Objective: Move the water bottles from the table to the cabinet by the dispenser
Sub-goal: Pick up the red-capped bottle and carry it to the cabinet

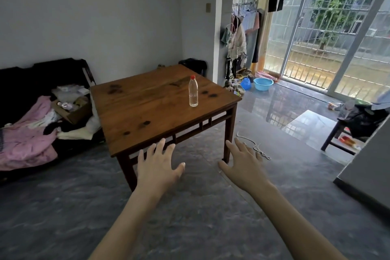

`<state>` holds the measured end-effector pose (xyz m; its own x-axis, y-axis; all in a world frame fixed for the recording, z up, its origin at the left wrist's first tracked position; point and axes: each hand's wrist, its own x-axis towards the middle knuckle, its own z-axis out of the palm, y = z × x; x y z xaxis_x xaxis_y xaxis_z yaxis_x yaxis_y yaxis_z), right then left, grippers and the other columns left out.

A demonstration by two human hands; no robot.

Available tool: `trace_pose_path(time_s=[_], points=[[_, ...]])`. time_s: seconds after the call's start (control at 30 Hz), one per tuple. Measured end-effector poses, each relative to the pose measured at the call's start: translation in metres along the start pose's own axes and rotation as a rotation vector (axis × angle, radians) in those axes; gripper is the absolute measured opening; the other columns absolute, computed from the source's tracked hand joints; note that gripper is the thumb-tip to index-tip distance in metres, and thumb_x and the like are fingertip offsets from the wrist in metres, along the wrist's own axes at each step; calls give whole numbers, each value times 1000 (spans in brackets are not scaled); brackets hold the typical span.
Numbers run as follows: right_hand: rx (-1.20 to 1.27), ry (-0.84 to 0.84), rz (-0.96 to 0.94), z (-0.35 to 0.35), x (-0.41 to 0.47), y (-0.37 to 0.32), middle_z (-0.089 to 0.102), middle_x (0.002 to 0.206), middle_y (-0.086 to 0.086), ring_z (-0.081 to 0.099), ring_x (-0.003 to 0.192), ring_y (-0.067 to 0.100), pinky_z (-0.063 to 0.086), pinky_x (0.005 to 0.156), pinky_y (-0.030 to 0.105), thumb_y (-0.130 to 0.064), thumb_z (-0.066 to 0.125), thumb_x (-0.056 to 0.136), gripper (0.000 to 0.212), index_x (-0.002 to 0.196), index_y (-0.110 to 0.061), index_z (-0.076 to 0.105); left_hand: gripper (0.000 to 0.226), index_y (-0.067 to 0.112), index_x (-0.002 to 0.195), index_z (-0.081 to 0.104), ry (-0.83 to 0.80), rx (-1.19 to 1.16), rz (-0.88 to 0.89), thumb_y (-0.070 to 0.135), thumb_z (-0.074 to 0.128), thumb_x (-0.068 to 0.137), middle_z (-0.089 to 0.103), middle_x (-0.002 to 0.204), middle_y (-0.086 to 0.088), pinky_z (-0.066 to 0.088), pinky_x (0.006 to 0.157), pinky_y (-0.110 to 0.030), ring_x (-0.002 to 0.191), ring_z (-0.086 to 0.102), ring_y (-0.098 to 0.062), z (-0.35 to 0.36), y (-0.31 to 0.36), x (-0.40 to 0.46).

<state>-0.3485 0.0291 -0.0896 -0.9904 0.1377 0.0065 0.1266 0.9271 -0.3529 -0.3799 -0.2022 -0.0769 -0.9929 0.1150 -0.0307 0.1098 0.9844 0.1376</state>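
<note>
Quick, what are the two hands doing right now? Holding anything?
Left hand: open, fingers spread, holding nothing.
Right hand: open, fingers spread, holding nothing.
The water bottle stands untouched on the table.

A square wooden table (147,107) bears one upright water bottle (193,92).

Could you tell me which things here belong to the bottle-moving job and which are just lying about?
For the job: water bottle, wooden table, left hand, right hand, both open and holding nothing.

Lying about: blue basin, pink cloth, cardboard box, cord on the floor, hanging clothes.
</note>
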Motion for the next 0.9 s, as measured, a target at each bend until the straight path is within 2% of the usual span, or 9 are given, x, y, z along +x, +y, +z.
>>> trace_pose_path(time_s=[0.47, 0.9], points=[[75, -34, 49, 0, 140, 42, 11, 167, 0, 15, 151, 25, 17, 120, 57, -57, 47, 92, 77, 157, -31, 16, 72, 34, 158, 27, -11, -2, 34, 66, 43, 95, 2, 171, 1, 13, 127, -51, 157, 12, -25, 9, 41, 151], [42, -10, 49, 6, 340, -2, 12, 166, 0, 17, 151, 25, 17, 119, 52, -58, 46, 90, 77, 157, -32, 16, 72, 36, 156, 29, 20, -96, 15, 69, 43, 95, 3, 172, 1, 20, 126, -51, 156, 18, -25, -11, 19, 359]])
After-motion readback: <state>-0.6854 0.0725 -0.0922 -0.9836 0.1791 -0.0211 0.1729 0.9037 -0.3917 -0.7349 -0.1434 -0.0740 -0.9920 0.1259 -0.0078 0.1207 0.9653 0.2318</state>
